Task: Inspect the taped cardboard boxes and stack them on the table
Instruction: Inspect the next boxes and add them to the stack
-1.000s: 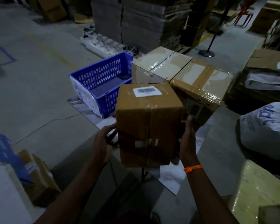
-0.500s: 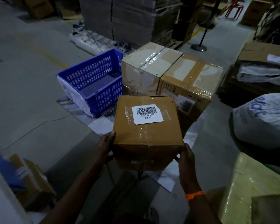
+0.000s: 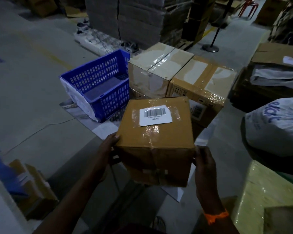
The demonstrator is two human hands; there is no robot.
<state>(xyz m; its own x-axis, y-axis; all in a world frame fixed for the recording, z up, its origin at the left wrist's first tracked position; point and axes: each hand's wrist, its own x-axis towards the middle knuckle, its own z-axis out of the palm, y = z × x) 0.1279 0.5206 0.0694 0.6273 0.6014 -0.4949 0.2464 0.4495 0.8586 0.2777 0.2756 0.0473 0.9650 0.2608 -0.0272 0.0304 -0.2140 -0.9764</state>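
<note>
Dim warehouse, cartons stacked at upper centre, concrete floor on the left. Low table (image 3: 105,130) mid-frame carries a blue basket (image 3: 100,81), a pale taped box (image 3: 152,68) and a brown taped box (image 3: 205,81); the two boxes sit side by side, touching. Person has a smaller taped box (image 3: 155,149) in the air at centre frame, just in front of those two, with the barcode label (image 3: 155,115) facing up. Left hand (image 3: 107,149) clasps its left side, thumb on the top edge. Right hand (image 3: 204,164) wraps the lower right corner. Both grasp the box, neither is free. Likely step: inspection, with top face and front tape seam turned to the viewer. Tape looks wrinkled but closed. Next move probably a lift forward onto the two boxes. That calls for a level set-down and both hands on until the base seats, since straddling the joint could make it rock.
</note>
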